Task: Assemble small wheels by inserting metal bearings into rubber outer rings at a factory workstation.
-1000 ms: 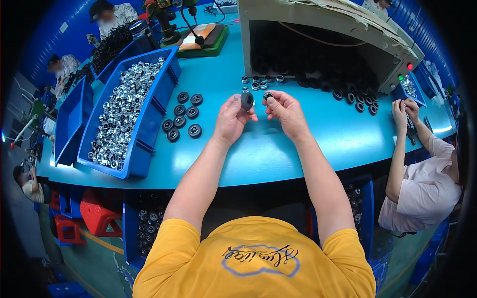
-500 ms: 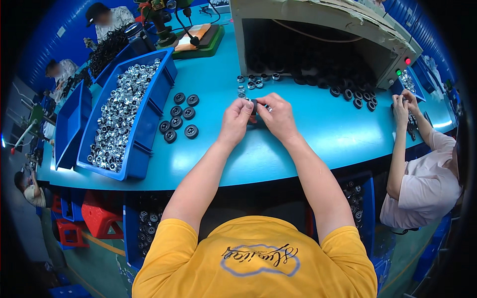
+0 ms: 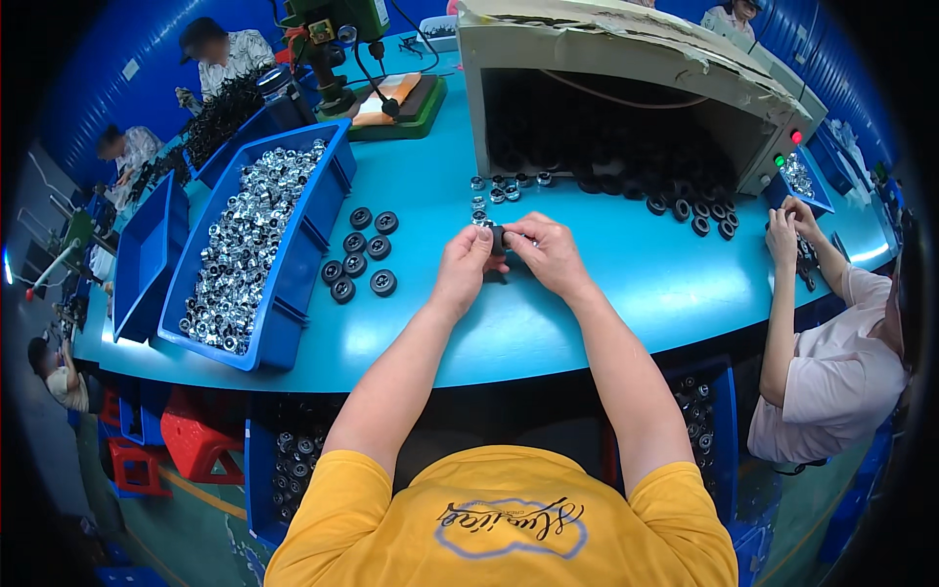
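on the blue table (image 3: pixel 606 293), both hands (image 3: pixel 509 256) around a black wheel (image 3: pixel 499 238)

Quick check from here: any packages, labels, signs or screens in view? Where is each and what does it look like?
No screens or labelled packages show.
Cardboard sheet: flat, torn, brown, atop the grey machine housing at the table's far side.
Wall plate: small, pale, rectangular, on the blue wall, far left.
Indicator lights: one red, one green, on the housing's right end.
Shirt print: blue outline with dark script on the yellow shirt.
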{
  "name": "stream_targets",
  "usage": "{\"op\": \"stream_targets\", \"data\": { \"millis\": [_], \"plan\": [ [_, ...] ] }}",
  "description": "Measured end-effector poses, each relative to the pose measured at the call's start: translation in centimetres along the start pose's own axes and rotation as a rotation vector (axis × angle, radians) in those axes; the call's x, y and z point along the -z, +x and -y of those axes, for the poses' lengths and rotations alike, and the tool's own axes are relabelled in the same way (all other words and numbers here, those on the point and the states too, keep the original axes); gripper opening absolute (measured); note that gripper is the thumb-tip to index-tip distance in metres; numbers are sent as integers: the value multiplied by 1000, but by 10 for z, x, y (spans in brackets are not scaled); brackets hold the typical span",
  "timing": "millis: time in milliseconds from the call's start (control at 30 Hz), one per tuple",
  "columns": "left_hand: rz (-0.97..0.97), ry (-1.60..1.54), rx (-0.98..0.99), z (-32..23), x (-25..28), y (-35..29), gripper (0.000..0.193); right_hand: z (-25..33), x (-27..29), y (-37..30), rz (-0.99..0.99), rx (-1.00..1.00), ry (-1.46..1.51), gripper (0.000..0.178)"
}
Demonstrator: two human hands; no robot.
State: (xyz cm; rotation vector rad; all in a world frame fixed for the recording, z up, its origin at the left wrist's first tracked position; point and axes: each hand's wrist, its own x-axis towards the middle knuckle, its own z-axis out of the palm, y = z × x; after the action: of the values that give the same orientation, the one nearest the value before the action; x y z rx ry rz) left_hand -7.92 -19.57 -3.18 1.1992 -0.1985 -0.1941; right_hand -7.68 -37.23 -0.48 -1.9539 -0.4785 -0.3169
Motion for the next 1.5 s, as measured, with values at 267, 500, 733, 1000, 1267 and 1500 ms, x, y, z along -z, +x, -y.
{"op": "stream_targets", "data": {
  "millis": [267,500,733,1000,1267,1500],
  "plan": [
    [-49,-207,-4,-6,5,4,33,22,-5,-2,-116,20,19,22],
    [-44,-244,10,-8,9,4,34,13,-7,-5,-91,254,-250,24],
    [88,25,-38,-25,-6,-3,20,8,2,0,-24,64,196,14],
    [93,224,-157,-21,3,-5,12,4,13,-1,315,-331,785,10],
    [72,38,22,-24,4,-7,15,3,12,-1,255,-308,500,14],
    [-22,56,-2,-10,7,-3,15,6,6,1,239,-316,430,11]
  ]
}}
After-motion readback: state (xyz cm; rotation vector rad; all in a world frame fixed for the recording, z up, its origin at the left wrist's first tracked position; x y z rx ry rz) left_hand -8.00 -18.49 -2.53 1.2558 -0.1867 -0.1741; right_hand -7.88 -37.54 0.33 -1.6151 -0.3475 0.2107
